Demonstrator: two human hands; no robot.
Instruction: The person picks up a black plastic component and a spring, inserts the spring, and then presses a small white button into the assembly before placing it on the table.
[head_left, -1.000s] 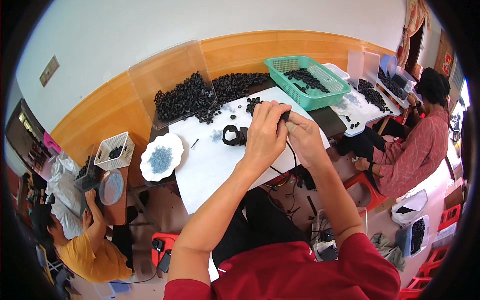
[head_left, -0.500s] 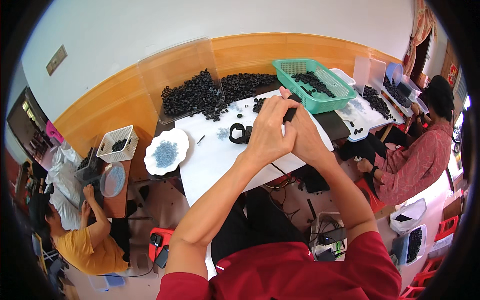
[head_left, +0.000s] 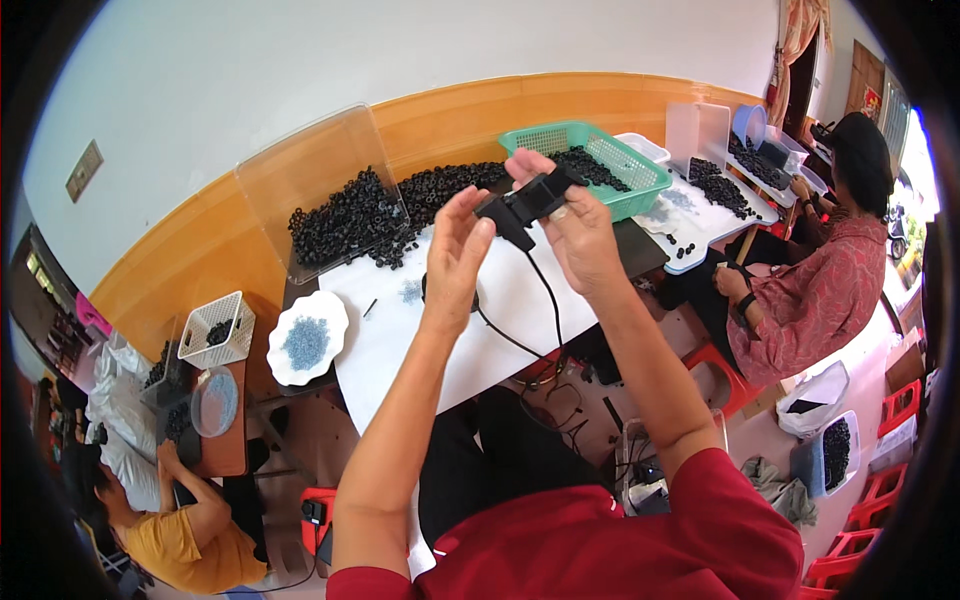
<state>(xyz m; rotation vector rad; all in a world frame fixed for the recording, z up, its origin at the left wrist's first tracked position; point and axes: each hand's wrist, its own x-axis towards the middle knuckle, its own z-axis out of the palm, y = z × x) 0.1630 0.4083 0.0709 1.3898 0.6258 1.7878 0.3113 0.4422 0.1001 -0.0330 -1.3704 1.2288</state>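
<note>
A black clip-like device [head_left: 522,207] with a black cable is held up over the white-covered table [head_left: 390,345]. The right end of it is gripped by my right hand [head_left: 585,245], thumb in front and fingers behind. At its left end, my left hand [head_left: 455,260] has thumb and fingertips around the edge. The cable [head_left: 551,290] drops from the device past the table's front edge. Behind my left wrist, a black loop on the table is mostly hidden. Beyond my hands lies a heap of small black ring-shaped parts [head_left: 345,225].
A scalloped white plate [head_left: 335,318] of bluish bits stands left; a green basket [head_left: 650,180] holds black parts at the back right. A clear plastic bin [head_left: 262,190] leans by the heap. Co-workers in a yellow shirt [head_left: 190,545] and patterned red shirt [head_left: 820,290] sit either side.
My hands have come apart from a clasp around the black device and moved slightly left. The device and its cable now show between them. The whole view has shifted a little.
</note>
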